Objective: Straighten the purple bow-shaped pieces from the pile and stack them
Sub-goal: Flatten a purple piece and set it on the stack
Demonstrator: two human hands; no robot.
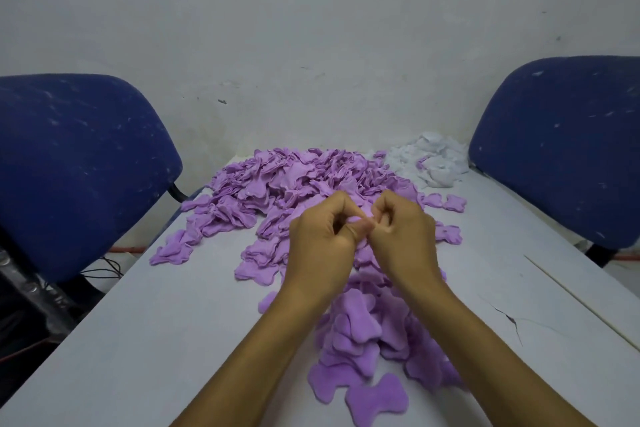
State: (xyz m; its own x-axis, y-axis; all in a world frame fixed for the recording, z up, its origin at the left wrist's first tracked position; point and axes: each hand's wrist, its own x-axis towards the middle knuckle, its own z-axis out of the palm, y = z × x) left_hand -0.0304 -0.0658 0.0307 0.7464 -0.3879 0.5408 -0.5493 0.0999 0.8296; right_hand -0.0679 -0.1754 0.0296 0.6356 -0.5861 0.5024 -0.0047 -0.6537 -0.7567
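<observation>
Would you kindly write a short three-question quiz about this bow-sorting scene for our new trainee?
1. True or false: both hands pinch one purple piece between them.
2. Which colour is the small heap at the far right of the table? A) white B) green C) black
3. Fill in: a blue ____ stands to the left of the table.

Key:
1. True; the left hand and the right hand meet on it above the purple pile.
2. A
3. chair
</observation>
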